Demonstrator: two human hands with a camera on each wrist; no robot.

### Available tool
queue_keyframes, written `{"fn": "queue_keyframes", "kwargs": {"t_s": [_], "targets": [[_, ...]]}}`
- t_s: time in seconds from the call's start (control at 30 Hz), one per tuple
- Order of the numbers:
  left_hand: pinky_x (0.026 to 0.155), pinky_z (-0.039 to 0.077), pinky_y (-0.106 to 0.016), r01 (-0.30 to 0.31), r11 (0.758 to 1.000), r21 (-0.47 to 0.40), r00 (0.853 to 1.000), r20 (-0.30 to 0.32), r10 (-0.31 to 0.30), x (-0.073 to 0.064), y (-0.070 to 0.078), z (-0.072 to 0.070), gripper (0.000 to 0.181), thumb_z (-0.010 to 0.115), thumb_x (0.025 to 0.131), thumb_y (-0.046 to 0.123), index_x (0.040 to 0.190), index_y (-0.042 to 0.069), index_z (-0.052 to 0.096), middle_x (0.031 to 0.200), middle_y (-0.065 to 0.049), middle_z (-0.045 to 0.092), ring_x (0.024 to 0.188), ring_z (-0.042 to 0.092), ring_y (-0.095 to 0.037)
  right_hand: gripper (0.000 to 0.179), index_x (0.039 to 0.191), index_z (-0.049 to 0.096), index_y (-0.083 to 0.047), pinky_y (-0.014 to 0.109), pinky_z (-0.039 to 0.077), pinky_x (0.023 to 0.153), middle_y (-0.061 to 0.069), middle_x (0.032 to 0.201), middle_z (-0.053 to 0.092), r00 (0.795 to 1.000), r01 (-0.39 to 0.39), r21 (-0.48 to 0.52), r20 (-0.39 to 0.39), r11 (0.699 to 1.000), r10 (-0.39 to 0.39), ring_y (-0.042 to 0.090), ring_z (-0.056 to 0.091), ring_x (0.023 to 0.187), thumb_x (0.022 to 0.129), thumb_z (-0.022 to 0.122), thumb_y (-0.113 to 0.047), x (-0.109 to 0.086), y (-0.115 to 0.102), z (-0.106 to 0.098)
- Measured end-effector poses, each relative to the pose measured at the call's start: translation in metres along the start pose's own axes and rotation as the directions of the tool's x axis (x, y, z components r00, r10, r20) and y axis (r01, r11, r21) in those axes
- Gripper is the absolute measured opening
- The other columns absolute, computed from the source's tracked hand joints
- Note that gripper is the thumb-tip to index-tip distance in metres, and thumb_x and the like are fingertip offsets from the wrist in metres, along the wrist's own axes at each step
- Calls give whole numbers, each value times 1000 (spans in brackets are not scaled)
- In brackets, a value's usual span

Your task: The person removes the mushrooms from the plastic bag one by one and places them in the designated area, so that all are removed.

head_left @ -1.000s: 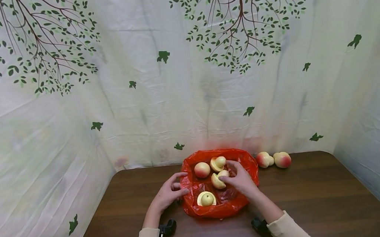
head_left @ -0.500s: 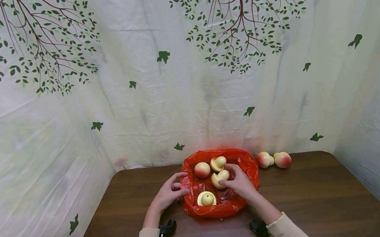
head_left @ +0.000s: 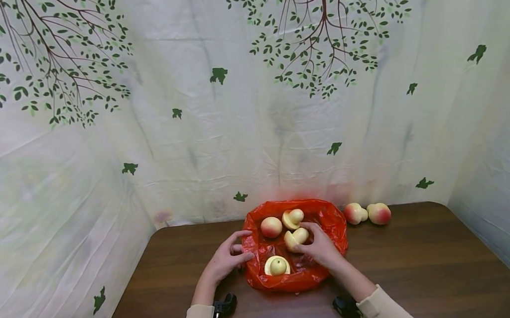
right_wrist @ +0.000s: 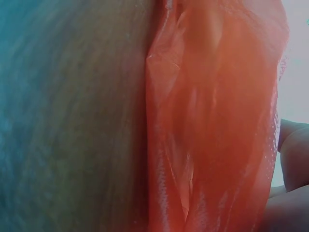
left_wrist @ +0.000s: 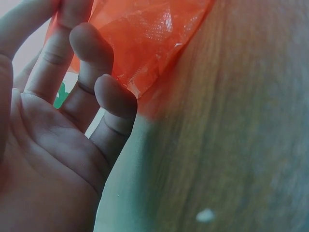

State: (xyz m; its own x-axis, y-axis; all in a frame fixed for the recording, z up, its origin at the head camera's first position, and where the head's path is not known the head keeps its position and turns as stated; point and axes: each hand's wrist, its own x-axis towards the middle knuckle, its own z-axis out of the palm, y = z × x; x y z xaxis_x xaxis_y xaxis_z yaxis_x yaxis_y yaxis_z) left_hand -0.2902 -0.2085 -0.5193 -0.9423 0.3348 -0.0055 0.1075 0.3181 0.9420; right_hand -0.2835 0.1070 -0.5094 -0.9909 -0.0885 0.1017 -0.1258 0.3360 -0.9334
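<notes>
A red plastic bag (head_left: 322, 276) lies spread with its mouth upward on the table. Inside are several mushrooms with cream stems and pale undersides, including one cap-up mushroom (head_left: 271, 227), one near the back (head_left: 292, 220) and one stem-up near the front (head_left: 277, 266). My right hand (head_left: 322, 246) reaches over the bag's right rim and holds the middle mushroom (head_left: 294, 242) between thumb and fingers. At the bag's left rim, my left hand (head_left: 226, 256) grips the plastic, fingers curved; its palm shows bare in the left wrist view. Red plastic (right_wrist: 212, 121) fills much of the right wrist view.
Two more mushrooms, one nearer the bag (head_left: 353, 213) and one farther right (head_left: 380, 214), lie at the table's back edge. The brown wooden table (head_left: 425, 265) meets a leaf-printed curtain (head_left: 184, 174) behind and at both sides.
My right hand has shifted slightly down and left, turning the middle mushroom a little so its stem points more to the upper right. The left hand and the bag have stayed put.
</notes>
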Motion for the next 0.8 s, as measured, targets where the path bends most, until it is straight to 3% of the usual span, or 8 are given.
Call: {"fn": "queue_keyframes", "kwargs": {"t_s": [0.5,0.8], "targets": [[62,51,-29,-18,1000,-12,1000,8,18,1,0,1,62,81,95,27,150,19,52,82,3,70,67,57,-16,65,142,57,4,40,57,96,21,137,60,1000,-18,-1,1,1000,18,32,63,119,86,87,-9,0,2,0],[63,51,-29,-19,1000,-9,1000,5,19,1,-1,1,61,81,95,27,149,22,53,85,2,71,69,57,-19,64,142,57,5,44,56,101,20,136,61,1000,-14,34,5,999,14,33,64,122,87,86,-8,1,1,0]]}}
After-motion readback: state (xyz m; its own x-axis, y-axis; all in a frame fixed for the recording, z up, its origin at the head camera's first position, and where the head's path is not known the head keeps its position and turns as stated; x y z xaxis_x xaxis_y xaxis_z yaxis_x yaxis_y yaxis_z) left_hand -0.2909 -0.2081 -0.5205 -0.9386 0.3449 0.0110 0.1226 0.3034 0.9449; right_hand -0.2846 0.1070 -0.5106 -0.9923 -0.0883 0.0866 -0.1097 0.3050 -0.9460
